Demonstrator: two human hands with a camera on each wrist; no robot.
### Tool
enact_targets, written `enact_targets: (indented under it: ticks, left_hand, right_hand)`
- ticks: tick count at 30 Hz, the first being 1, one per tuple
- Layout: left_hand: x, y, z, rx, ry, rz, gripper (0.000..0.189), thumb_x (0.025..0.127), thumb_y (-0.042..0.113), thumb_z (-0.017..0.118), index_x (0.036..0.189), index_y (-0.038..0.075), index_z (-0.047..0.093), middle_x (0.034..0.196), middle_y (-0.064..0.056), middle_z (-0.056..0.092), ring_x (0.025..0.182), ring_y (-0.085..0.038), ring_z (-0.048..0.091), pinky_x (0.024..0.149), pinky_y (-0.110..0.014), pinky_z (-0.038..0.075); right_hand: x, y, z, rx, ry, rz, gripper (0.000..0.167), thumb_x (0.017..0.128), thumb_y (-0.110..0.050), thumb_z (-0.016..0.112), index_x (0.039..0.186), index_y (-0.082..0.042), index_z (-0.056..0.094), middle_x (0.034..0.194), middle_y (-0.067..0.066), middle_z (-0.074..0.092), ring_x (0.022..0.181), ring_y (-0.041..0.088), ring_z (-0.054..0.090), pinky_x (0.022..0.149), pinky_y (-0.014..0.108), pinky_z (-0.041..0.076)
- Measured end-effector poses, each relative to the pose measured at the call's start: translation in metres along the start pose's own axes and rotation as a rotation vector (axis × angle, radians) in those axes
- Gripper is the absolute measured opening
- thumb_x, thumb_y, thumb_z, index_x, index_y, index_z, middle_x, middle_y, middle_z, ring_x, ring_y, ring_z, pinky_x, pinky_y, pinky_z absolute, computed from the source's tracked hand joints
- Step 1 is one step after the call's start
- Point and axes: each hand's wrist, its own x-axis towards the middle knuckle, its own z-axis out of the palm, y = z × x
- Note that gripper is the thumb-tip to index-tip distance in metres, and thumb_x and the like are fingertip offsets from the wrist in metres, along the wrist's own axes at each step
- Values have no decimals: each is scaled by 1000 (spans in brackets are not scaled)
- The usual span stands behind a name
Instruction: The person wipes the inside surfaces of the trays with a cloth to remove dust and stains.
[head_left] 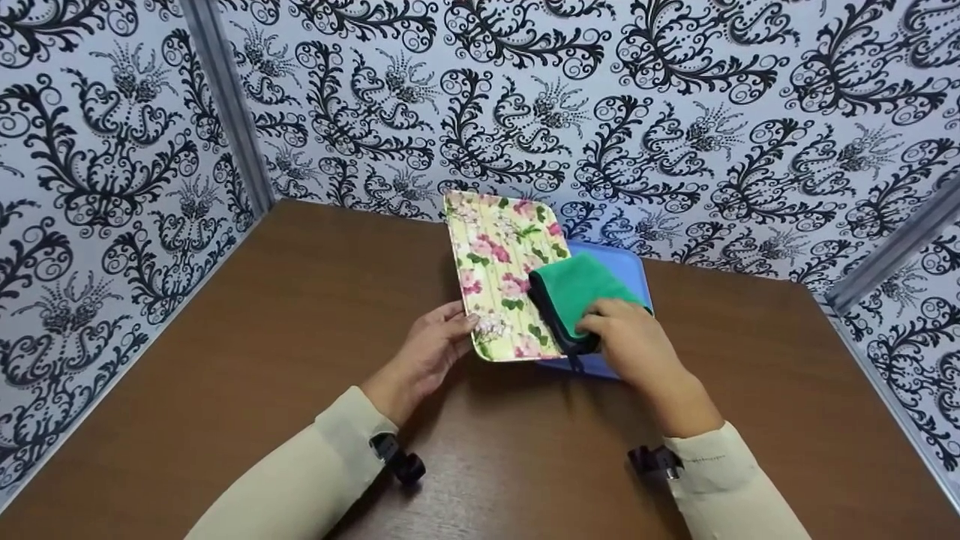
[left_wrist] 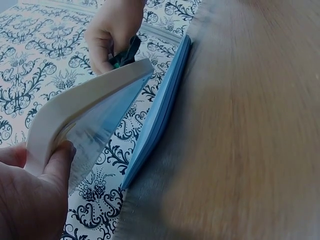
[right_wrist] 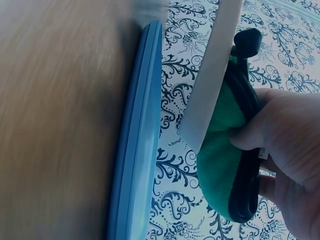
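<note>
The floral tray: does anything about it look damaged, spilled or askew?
No damage or spill shows. The floral tray is tilted above the blue tray, but the left hand holds it, so this seems intentional.

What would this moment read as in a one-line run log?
left hand: holds floral tray above table | right hand: grips green cloth at floral tray's face | blue tray: on table, partly hidden

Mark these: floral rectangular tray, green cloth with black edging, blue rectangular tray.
Floral yellow-and-pink rectangular tray (head_left: 501, 276): head view, middle of its patterned face.
Green cloth with black edging (head_left: 583, 289): head view, its green surface.
Blue rectangular tray (right_wrist: 136, 145): right wrist view, along its side.
</note>
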Motion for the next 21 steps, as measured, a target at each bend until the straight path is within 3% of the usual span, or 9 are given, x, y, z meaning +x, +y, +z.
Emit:
enact_targets:
  ticks: [13, 21]
  left_hand:
    - [-1, -1, 2, -10, -62, -11, 45, 100, -4, 55, 143, -14, 48, 121, -15, 69, 96, -13, 69, 89, -28, 58]
    - [-3, 1, 1, -29, -58, -19, 44, 100, -4, 55, 143, -14, 49, 120, -14, 70, 97, -14, 69, 89, -28, 58]
  right_hand:
    - [5, -26, -6, 62, -15, -3, 44, 83, 10, 67, 112, -20, 79, 109, 4, 70, 105, 26, 67, 77, 45, 60]
    - [9, -42, -7, 70, 25, -98, 40, 85, 9, 70, 112, -19, 80, 109, 5, 70, 104, 27, 68, 75, 46, 61]
